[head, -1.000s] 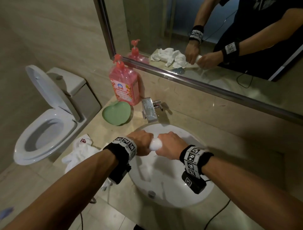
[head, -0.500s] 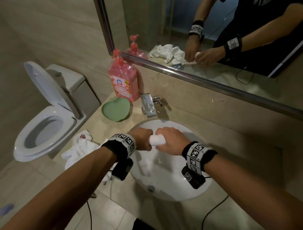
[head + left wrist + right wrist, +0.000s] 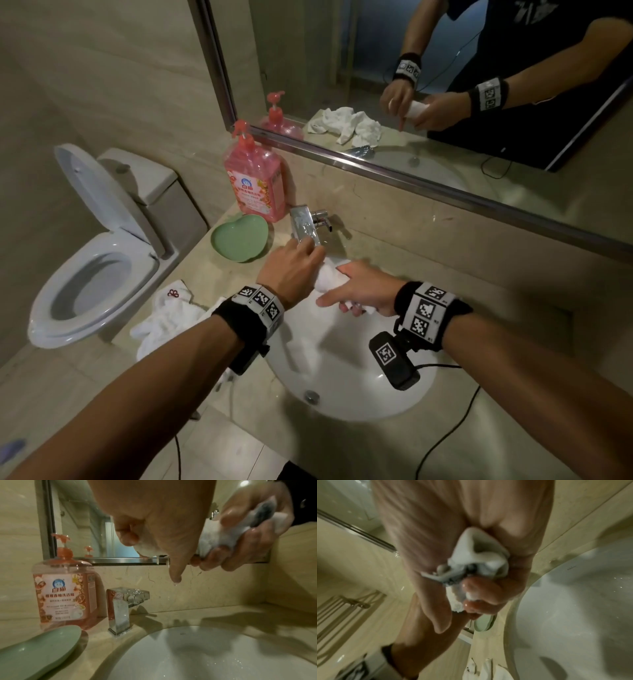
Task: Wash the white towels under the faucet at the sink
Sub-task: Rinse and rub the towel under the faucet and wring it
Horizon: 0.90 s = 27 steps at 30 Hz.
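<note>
A wet white towel (image 3: 325, 279), twisted into a roll, is held over the white sink (image 3: 342, 370) just in front of the chrome faucet (image 3: 305, 228). My right hand (image 3: 363, 291) grips the roll, fingers curled round it (image 3: 479, 597). My left hand (image 3: 291, 270) lies against the roll's left end. In the left wrist view its index finger (image 3: 175, 574) points straight down, dripping, and the towel (image 3: 219, 536) sits in the right hand beside it. No water stream shows at the faucet (image 3: 120, 608).
More white towels (image 3: 168, 315) lie heaped on the counter left of the basin. A pink soap bottle (image 3: 255, 181) and a green dish (image 3: 239, 240) stand left of the faucet. The open toilet (image 3: 92, 267) is far left, with the mirror (image 3: 411, 68) above the counter.
Both hands moved with the roll toward the faucet. My left hand loosened from its fist round the roll, fingers now pointing down; the right hand keeps its grip.
</note>
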Available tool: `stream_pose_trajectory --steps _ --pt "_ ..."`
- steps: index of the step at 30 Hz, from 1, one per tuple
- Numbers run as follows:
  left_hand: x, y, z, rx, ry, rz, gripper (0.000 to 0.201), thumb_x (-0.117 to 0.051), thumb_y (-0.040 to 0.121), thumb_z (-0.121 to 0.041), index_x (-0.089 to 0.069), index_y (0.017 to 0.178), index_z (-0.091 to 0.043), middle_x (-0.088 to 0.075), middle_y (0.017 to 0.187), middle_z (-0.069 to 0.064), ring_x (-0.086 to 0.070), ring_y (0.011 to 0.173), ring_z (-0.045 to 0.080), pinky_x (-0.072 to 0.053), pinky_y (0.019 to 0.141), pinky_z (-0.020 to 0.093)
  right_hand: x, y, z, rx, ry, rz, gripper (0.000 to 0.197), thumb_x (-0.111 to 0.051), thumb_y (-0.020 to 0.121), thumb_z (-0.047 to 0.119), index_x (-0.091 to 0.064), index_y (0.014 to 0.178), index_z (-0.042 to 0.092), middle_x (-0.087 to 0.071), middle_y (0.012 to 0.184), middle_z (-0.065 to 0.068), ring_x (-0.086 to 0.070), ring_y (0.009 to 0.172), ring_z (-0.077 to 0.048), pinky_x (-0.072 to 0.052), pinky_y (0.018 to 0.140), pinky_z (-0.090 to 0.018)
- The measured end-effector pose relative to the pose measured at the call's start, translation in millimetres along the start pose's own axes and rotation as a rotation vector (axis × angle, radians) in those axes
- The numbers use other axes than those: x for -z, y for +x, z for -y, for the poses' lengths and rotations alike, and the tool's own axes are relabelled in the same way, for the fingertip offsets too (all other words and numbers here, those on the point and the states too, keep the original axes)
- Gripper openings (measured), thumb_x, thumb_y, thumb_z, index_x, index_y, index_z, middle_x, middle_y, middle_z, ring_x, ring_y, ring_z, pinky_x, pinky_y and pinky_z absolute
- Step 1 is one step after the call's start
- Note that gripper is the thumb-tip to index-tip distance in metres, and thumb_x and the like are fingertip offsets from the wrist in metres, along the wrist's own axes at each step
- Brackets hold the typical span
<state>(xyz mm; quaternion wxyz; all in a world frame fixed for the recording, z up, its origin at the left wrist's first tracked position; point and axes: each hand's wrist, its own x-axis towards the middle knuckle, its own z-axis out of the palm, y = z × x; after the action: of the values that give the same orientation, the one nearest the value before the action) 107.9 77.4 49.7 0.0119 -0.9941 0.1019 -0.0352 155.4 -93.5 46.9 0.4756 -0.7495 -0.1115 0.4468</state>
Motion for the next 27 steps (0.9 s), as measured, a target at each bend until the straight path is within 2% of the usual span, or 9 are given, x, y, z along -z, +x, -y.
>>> stream_pose_trajectory --steps 2,4,7,10,13,16,21,25,27 --pt "6 5 0 -0.014 0.011 0.057 0.021 -0.057 0.081 -0.015 -0.057 0.102 -0.012 -0.062 0.090 0.007 -0.062 0.068 0.031 -0.046 0.050 0.034 -2 -1 -1 0.016 -0.095 -0.028 0.042 -0.093 0.066 0.022 -0.065 0.094 0.010 -0.063 0.065 -0.001 -0.051 0.051 -0.013 -0.036 0.041 -0.025" --pt "8 8 -1 -0.028 0.019 0.116 0.022 -0.059 0.078 -0.016 -0.056 0.100 -0.013 -0.066 0.083 0.006 -0.063 0.061 0.032 -0.037 0.048 0.031 -2 1 -2 0.053 -0.253 -0.108 0.042 -0.093 0.064 0.031 -0.066 0.091 0.013 -0.064 0.067 -0.002 -0.053 0.051 -0.013 -0.039 0.044 -0.026" --pt "2 13 -4 0.010 0.012 0.220 0.028 -0.058 0.081 -0.020 -0.052 0.108 -0.015 -0.067 0.079 0.010 -0.063 0.065 0.033 -0.037 0.053 0.033 -3 9 -6 0.111 -0.622 -0.252 0.037 -0.088 0.068 0.043 -0.064 0.085 0.020 -0.065 0.078 0.005 -0.059 0.066 -0.013 -0.040 0.054 -0.025" --pt "-13 15 -6 0.038 -0.032 0.346 0.027 -0.055 0.081 -0.023 -0.053 0.108 -0.019 -0.067 0.087 0.010 -0.061 0.073 0.031 -0.041 0.058 0.033 -9 18 -19 0.129 -0.842 -0.314 0.038 -0.080 0.075 0.047 -0.069 0.099 0.020 -0.071 0.102 -0.004 -0.063 0.089 -0.024 -0.044 0.068 -0.028" --pt "-29 12 -11 0.067 -0.111 0.475 0.024 -0.053 0.078 -0.027 -0.057 0.102 -0.025 -0.068 0.096 0.007 -0.060 0.077 0.026 -0.046 0.063 0.032 -15 24 -35 0.151 -0.976 -0.333 0.039 -0.076 0.081 0.047 -0.069 0.108 0.019 -0.072 0.109 -0.007 -0.065 0.099 -0.029 -0.042 0.073 -0.030" --pt "-46 8 -16 0.125 -0.187 0.563 0.025 -0.053 0.076 -0.027 -0.062 0.100 -0.026 -0.069 0.101 0.004 -0.067 0.091 0.026 -0.048 0.070 0.028 -19 26 -48 0.159 -1.039 -0.339 0.035 -0.071 0.085 0.043 -0.066 0.109 0.019 -0.070 0.105 -0.010 -0.065 0.094 -0.031 -0.041 0.070 -0.032" --pt "-55 5 -17 0.192 -0.301 0.647 0.023 -0.061 0.078 -0.025 -0.066 0.100 -0.024 -0.071 0.101 0.002 -0.067 0.091 0.024 -0.049 0.071 0.028 -22 27 -53 0.223 -1.176 -0.338 0.036 -0.066 0.090 0.041 -0.059 0.112 0.014 -0.069 0.103 -0.013 -0.066 0.090 -0.033 -0.037 0.066 -0.034" --pt "-43 9 -6 0.155 -0.274 0.601 0.028 -0.067 0.078 -0.028 -0.064 0.106 -0.023 -0.070 0.106 0.002 -0.065 0.097 0.024 -0.050 0.076 0.029 -19 26 -41 0.245 -0.982 -0.320 0.042 -0.075 0.082 0.042 -0.052 0.111 0.022 -0.068 0.100 -0.008 -0.064 0.088 -0.032 -0.037 0.064 -0.032" --pt "-34 9 0 0.132 -0.259 0.532 0.031 -0.068 0.078 -0.030 -0.059 0.106 -0.024 -0.068 0.108 0.002 -0.062 0.093 0.023 -0.047 0.075 0.030 -13 24 -35 0.228 -0.860 -0.310 0.044 -0.082 0.074 0.046 -0.059 0.106 0.026 -0.069 0.098 -0.003 -0.062 0.087 -0.026 -0.041 0.067 -0.032"
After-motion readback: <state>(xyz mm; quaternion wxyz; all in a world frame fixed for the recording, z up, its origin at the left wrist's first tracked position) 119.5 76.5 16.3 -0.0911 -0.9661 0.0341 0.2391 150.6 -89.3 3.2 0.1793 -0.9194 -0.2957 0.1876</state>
